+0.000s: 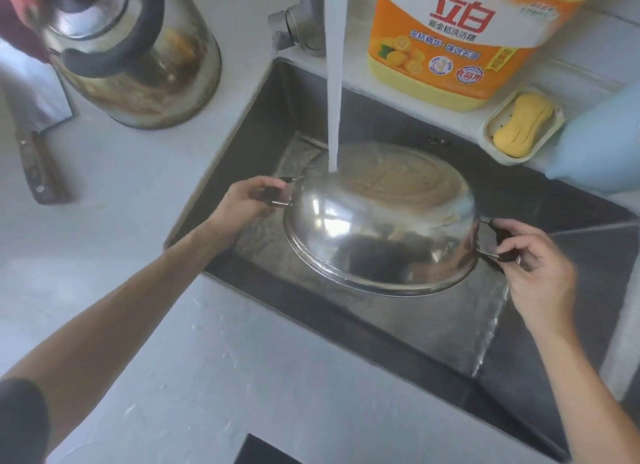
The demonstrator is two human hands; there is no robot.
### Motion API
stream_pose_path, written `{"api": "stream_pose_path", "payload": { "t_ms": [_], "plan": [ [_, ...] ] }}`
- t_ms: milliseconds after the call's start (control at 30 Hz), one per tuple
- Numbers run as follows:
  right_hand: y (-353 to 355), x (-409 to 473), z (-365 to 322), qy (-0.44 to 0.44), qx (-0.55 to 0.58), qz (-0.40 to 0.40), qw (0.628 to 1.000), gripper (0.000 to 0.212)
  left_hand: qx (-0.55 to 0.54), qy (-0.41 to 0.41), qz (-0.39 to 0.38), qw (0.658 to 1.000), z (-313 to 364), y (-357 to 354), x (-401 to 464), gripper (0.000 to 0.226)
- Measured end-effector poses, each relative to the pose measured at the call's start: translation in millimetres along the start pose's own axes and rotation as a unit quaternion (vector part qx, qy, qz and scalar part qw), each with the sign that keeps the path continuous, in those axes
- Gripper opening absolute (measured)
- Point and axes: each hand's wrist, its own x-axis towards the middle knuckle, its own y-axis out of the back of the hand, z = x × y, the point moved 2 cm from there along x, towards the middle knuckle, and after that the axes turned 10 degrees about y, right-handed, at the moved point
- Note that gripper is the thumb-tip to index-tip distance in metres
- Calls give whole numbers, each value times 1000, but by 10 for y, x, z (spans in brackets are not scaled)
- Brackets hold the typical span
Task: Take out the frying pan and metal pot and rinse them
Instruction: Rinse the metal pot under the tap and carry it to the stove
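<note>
Rinsing in progress: pot point(381, 221) is out, held upside down and tilted over the sink point(433, 328), with the water stream point(334, 92) hitting the far-left edge of its base. Judgement: outside of the pot is partly rinsed; whether the inside is done can't be told from here. No frying pan in view, so that half of the task looks still open.

Biggest first:
- Bench point(138, 255): pale grey, water drops near the sink's front edge.
- Sink: dark, set into the bench, wet floor.
- Pot: steel, discoloured base, a side handle at each end.
- Detergent jug point(464, 40): orange-yellow, behind the sink on the ledge.
- Kettle point(138, 54): stained steel, black handle, back left on the bench.
- Faucet point(304, 16): at the back, running.
- Knife point(38, 165): far left on the bench.
- Soap point(523, 124): yellow bar in a dish, just right of the jug.

Grip state: left hand point(242, 203) has fingers curled round the left handle; right hand point(533, 266) pinches the right handle with curled fingers. Both hold the pot off the sink floor, as far as I can judge.

Blue object at the right edge, can't identify.
</note>
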Motion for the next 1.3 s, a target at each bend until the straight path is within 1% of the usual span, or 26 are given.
{"api": "stream_pose_path", "payload": {
  "t_ms": [67,100,167,200,233,300,400,500,567,633,667,733,767,800,833,867,967,1033,1133,1167,1233,1300],
  "plan": [
    [-10,-32,56,-16,21,13,1000,37,-60,15,-3,998,-6,-12,-35,50],
    [-15,-49,84,-25,31,14,999,39,-95,25,-16,995,27,-6,-54,49],
    [-44,-82,139,-39,46,12,998,50,-172,45,-55,982,109,10,-65,39],
    [-65,-97,173,-47,53,12,997,53,-190,48,-70,978,150,12,-65,32],
    [-92,-118,218,-59,56,15,997,54,-181,47,-69,980,175,15,-58,28],
    [-163,-168,270,-85,64,24,994,53,-113,23,-34,993,171,24,-41,18],
    [-307,-210,304,-152,108,33,982,54,-67,-17,-4,998,182,58,-55,17],
    [-463,-213,449,-216,131,-28,967,64,-26,-69,19,997,309,116,-108,20],
    [-557,-234,562,-242,148,-68,957,65,4,-97,30,995,403,160,-162,20],
    [-625,-235,628,-260,151,-111,947,57,29,-118,32,992,490,217,-216,20],
    [-651,-226,640,-268,161,-132,941,48,38,-128,34,991,542,245,-248,20],
    [-753,-199,609,-307,249,-157,905,28,49,-146,42,987,655,293,-307,21],
    [-814,-181,568,-327,287,-158,886,24,54,-157,47,985,709,304,-335,21],
    [-874,-152,523,-339,304,-155,876,19,61,-166,52,983,750,314,-361,22],
    [-924,-121,494,-343,296,-151,879,14,67,-172,58,981,775,320,-382,22],
    [-960,-82,470,-335,278,-141,889,11,72,-173,62,980,779,329,-396,22],
    [-925,56,467,-297,229,-94,922,11,74,-149,70,984,674,392,-408,23],
    [-827,191,461,-277,197,-69,938,18,83,-128,73,986,531,426,-396,25],
    [-632,437,364,-221,126,-57,965,31,125,-93,89,984,234,388,-308,27],
    [-552,507,304,-201,97,-63,973,32,139,-82,93,982,141,351,-267,24],
    [-375,599,167,-168,47,-99,980,27,156,-60,94,981,-12,274,-167,23],
    [-214,633,21,-145,31,-142,979,24,165,-39,89,982,-119,209,-55,25]
  ]
}}
